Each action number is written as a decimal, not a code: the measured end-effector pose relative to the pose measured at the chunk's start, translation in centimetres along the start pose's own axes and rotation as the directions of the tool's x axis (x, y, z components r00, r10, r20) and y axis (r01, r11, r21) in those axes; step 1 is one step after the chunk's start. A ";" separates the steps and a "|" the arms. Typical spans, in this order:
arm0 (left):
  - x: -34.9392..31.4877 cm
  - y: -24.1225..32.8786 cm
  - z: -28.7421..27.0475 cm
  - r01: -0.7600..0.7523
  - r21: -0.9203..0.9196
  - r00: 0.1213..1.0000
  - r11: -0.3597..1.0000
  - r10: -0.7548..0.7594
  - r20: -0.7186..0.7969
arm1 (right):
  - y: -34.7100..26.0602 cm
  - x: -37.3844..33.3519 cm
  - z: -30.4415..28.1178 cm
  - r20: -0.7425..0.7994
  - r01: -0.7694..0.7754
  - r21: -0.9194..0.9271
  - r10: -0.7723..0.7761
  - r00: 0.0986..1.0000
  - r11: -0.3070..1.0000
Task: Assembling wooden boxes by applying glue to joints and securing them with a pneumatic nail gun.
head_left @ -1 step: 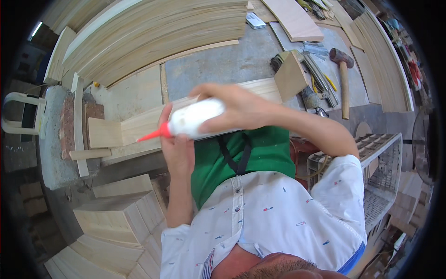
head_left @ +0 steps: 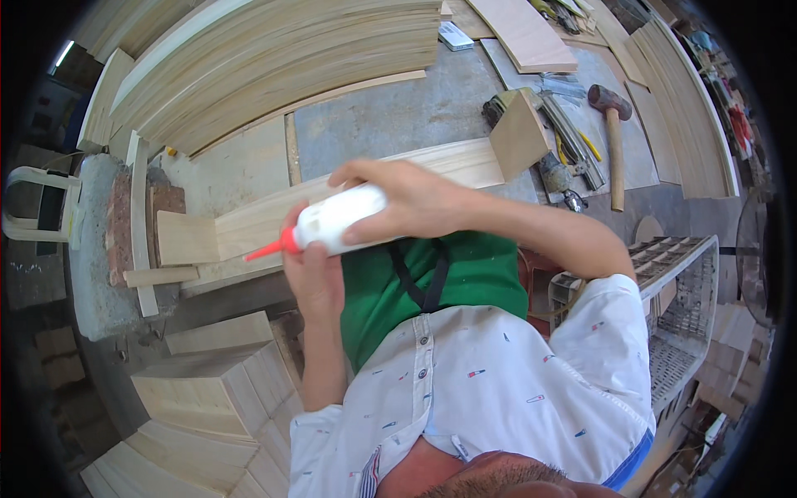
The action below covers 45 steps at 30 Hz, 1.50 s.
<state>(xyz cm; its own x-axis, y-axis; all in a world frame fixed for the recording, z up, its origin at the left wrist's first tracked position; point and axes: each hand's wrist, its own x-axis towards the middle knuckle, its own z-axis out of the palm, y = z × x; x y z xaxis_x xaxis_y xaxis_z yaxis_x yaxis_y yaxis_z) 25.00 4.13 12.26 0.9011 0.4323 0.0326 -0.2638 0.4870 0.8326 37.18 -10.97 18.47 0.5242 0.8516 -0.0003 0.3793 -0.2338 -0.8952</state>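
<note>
My right hand (head_left: 407,197) wraps round the white body of a glue bottle (head_left: 332,217), a squeeze bottle tilted on its side. Its tapered red nozzle points left and slightly down. Fingers of my left hand (head_left: 315,278) close round the red collar and the front of the bottle. Beneath lies a long pale wooden board (head_left: 440,166), partly hidden by my hands. A small panel (head_left: 189,238) stands at the board's left end, and another panel (head_left: 519,133) stands upright at its right end. The nozzle tip is over the board's near left part.
Stacked long boards (head_left: 290,66) fill the far left. A mallet (head_left: 613,141) and a nail gun (head_left: 573,145) lie on the right of the bench. Wooden boxes (head_left: 216,382) stand at the lower left, a plastic crate (head_left: 685,332) at the right. A concrete block (head_left: 95,274) borders the left end.
The glue bottle and my right hand have shifted slightly left and down. My left hand has come a little lower and still grips the bottle's front.
</note>
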 end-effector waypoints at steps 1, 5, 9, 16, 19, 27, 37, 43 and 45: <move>-0.1 -0.1 -0.6 -0.026 -0.020 0.999 0.999 0.026 0.021 | 0.4 0.9 1.4 0.005 -0.030 0.074 0.029 1.000 0.997; -0.6 1.0 -3.8 -0.150 -0.126 0.938 0.981 0.101 -0.330 | 1.2 3.5 7.8 -0.051 0.002 0.743 0.053 0.997 0.669; 0.3 0.9 -4.3 -0.297 0.004 0.914 0.955 0.285 -0.288 | 0.9 5.0 12.7 -0.132 0.117 0.978 0.073 0.989 0.175; 0.2 2.3 -9.0 -0.337 0.450 0.853 0.827 0.471 -0.225 | 0.4 9.0 9.9 -0.202 0.177 0.953 0.080 0.976 0.244; 0.5 5.3 -15.0 -0.139 0.835 0.645 0.533 0.688 -0.332 | -1.1 11.4 6.6 -0.305 0.260 0.860 0.033 0.952 0.439; 5.8 9.0 -20.5 -0.074 0.880 0.784 0.469 0.573 -0.239 | -7.5 19.3 6.9 -0.234 0.363 0.689 -0.281 0.931 0.627; 4.4 9.2 -20.9 0.027 0.940 0.815 0.340 0.537 -0.217 | -7.8 22.5 10.3 -0.170 0.353 0.551 -0.312 0.935 0.756; 4.4 9.0 -21.2 0.013 0.952 0.810 0.307 0.554 -0.190 | -8.5 22.1 11.4 -0.119 0.386 0.568 -0.392 0.912 0.727; 4.4 9.0 -21.2 0.010 0.953 0.809 0.301 0.558 -0.184 | -8.6 22.1 11.7 -0.120 0.397 0.557 -0.402 0.908 0.729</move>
<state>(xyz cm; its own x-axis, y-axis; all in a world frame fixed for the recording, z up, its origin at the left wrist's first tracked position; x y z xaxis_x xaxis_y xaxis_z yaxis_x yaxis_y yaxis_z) 19.29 26.53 8.13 0.5186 0.7615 0.3888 0.2573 -0.5727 0.7783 36.54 15.33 20.90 0.4147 0.8106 0.4135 0.0599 0.4291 -0.9013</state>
